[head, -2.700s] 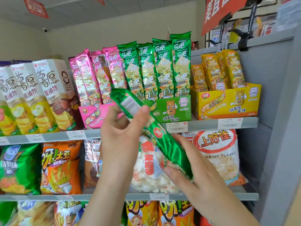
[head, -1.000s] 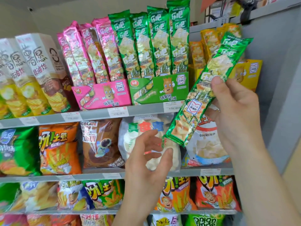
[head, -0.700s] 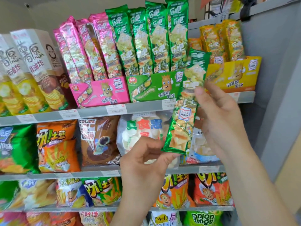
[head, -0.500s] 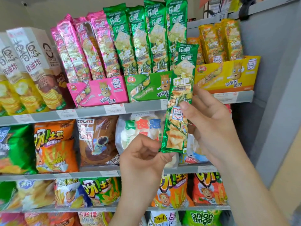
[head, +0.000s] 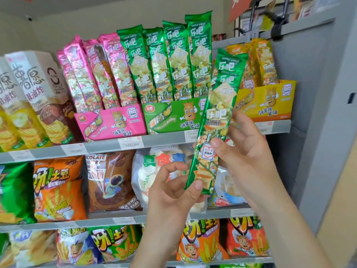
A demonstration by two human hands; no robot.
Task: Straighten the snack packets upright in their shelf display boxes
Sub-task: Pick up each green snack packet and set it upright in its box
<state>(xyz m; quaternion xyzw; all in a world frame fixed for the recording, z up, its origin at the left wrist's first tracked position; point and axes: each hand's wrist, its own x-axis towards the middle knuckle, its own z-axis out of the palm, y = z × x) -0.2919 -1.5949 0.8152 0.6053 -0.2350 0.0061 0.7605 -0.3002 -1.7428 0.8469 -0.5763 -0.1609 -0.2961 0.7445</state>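
The tall boxes (head: 29, 97) at far left are cut off by the frame edge. Pink packets (head: 92, 72) are seen leaning leftward in the pink display box (head: 110, 120), their bases hidden by its front wall. Green packets (head: 173, 60) are stood upright in the green display box (head: 172, 115). The left hand (head: 173, 192) has its thumb laid on the bottom corner of the held green packet (head: 216, 120), with its fingers loosely curled beside it; a grip cannot be confirmed. That packet is pinched mid-length by the right hand (head: 245, 151), thumb in front and fingers behind. It is held nearly upright before the shelf, and the yellow display box (head: 270, 101) is partly covered by it.

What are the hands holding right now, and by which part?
One green snack packet: the right hand pinches its lower middle, and the left hand holds its bottom end with the thumb.
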